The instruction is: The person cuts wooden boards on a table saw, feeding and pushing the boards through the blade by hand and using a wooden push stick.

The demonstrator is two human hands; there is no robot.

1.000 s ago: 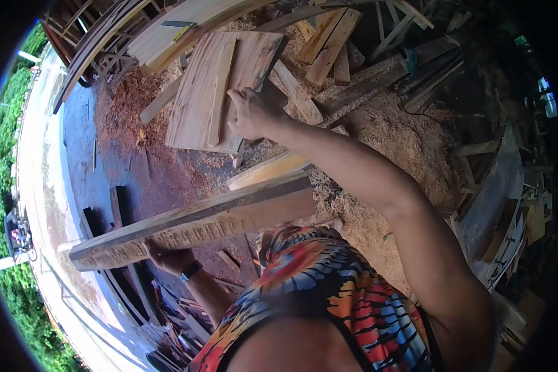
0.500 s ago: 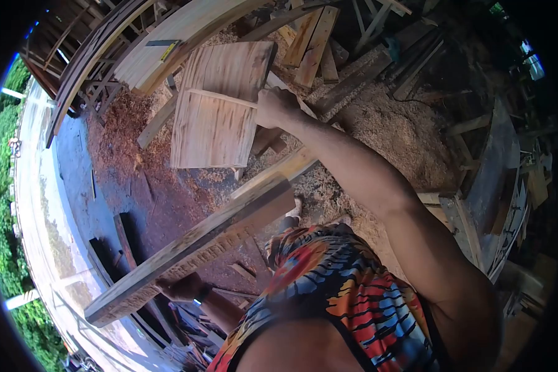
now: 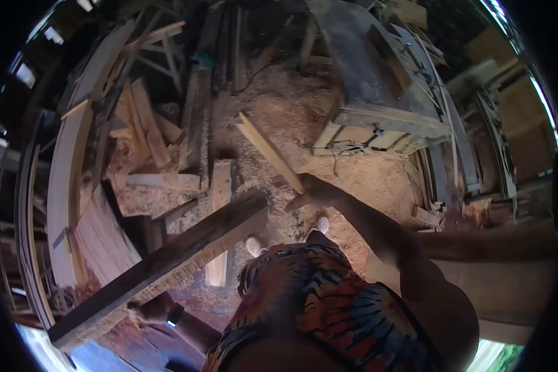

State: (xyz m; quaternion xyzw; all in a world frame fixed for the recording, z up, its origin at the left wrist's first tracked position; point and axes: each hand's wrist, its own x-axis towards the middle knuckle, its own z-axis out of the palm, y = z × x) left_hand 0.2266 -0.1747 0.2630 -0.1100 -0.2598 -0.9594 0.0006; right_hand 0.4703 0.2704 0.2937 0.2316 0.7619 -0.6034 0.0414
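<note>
My left hand (image 3: 152,307) grips the lower edge of a long, thick wooden beam (image 3: 167,251), near its left end; the fingers are partly hidden. The beam slants across in front of my body, with a row of rough marks along its side. My right hand (image 3: 316,191) is closed on the near end of a thin, pale wooden strip (image 3: 268,152), which points forward and to the left. The strip is held apart from the beam, above the sawdust-covered floor.
A wide board (image 3: 108,232) leans at the left beside a long plank (image 3: 68,161). Several offcuts (image 3: 147,121) lie on the shavings. At the right front stands a workbench (image 3: 378,121). My feet (image 3: 319,226) are just below the beam's right end.
My view has turned to the right, toward the workbench. The strip in my right hand has left the wide board and now points forward. My left hand keeps hold of the beam.
</note>
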